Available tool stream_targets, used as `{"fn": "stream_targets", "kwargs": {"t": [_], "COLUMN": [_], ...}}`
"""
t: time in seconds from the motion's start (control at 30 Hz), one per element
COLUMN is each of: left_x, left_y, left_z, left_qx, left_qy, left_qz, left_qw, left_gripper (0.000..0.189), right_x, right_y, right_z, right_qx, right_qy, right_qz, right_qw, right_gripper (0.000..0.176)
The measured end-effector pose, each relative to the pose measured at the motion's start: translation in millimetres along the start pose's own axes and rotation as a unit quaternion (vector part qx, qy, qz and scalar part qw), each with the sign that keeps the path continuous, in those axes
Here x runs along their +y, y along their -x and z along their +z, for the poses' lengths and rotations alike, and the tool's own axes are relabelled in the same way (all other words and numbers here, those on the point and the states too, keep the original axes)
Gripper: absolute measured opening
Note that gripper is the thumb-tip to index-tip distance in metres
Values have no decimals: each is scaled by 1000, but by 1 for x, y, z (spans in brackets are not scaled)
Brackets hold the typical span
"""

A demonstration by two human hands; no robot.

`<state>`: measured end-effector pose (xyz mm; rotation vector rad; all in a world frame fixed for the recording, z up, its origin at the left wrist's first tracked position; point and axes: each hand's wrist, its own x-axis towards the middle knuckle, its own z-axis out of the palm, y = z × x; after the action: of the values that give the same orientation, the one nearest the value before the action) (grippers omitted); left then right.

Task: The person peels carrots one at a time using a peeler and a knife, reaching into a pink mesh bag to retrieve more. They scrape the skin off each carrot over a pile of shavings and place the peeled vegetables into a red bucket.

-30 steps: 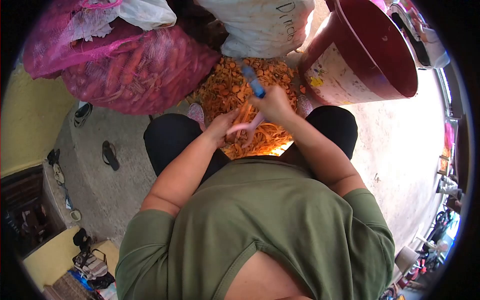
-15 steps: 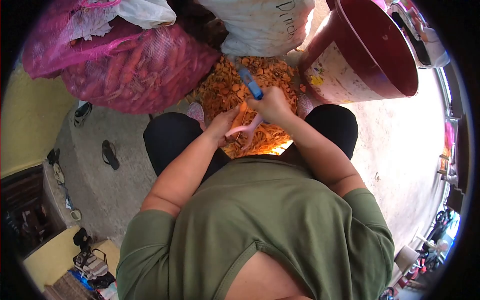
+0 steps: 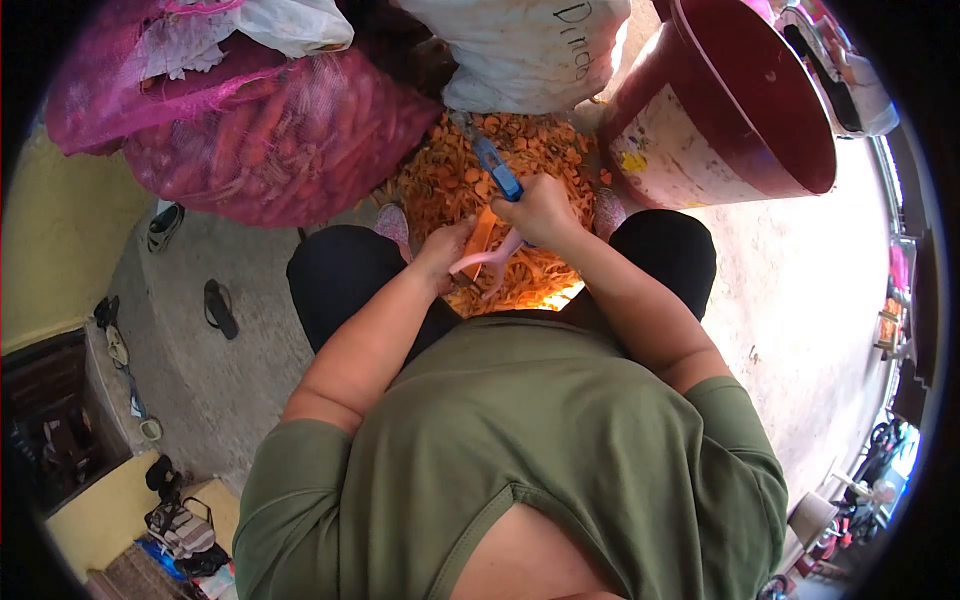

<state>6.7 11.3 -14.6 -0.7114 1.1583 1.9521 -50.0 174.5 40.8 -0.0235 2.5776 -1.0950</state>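
My left hand (image 3: 444, 252) is closed round an orange carrot (image 3: 482, 232), held over the pile between my feet. My right hand (image 3: 541, 211) grips a blue-handled tool (image 3: 498, 168), its far end pointing up and away. A pink peeler (image 3: 490, 257) extends from beneath the same hand toward the left hand, its head beside the carrot's near end. Below both hands lies a heap of orange peelings and cut pieces (image 3: 530, 143).
Pink mesh sacks of carrots (image 3: 290, 140) stand at the upper left. Beyond the heap is a white sack (image 3: 530, 60) with writing. A dark red bucket (image 3: 690, 150) stands at the upper right. A slipper (image 3: 220, 309) lies on the floor at left.
The blue tool has shifted slightly with my right hand. More of the carrot shows between my hands. My left hand has barely moved.
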Motion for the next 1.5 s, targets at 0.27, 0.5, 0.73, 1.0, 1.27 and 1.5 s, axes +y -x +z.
{"fn": "stream_targets", "kwargs": {"t": [0.27,0.5,0.73,1.0,1.27,1.5], "left_x": [-7,3,-7,-3,-3,4], "left_y": [-1,12,1,2,2,8], "left_z": [-3,13,-4,2,0,-7], "left_qx": [-66,-34,-48,-49,-15,-117], "left_qy": [-13,0,-60,-52,-47,-65], "left_qz": [38,7,10,51,36,45], "left_qw": [997,999,997,996,998,990], "left_gripper": [36,40,44,36,38,32], "right_x": [57,2,52,28,34,73], "right_y": [-54,-3,-49,-29,-29,-59], "right_z": [-36,-1,-40,-18,-15,-56], "right_qx": [169,-5,156,45,72,174], "right_qy": [-19,57,-35,2,26,13], "right_qz": [79,1,79,90,18,113], "right_qw": [982,998,984,995,997,978], "right_gripper": [33,33,28,29,30,47]}}
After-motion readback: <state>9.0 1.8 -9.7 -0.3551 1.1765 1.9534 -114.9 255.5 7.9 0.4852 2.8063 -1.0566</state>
